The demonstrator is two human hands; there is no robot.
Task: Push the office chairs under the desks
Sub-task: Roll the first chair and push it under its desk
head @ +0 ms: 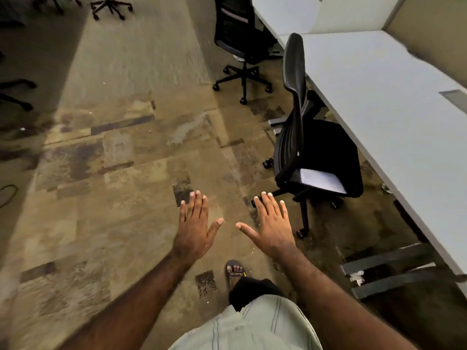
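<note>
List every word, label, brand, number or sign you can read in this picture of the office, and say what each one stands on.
No readable text in this view.
White sheet on the seat of the near chair: looks blank.
Small tag on the near chair's backrest edge: too small to read.
Sandal strap: yellow marks, too blurred to tell if they are letters.
Desk, far chair, both hands: no markings visible.

Two black office chairs stand whole in view: the near chair (313,147) and the far chair (237,39). Three more chair bases (111,7) show partly along the floor's left edge. Two white worktops (394,102) meet end to end. Two hands, one sandalled foot (234,271).
</note>
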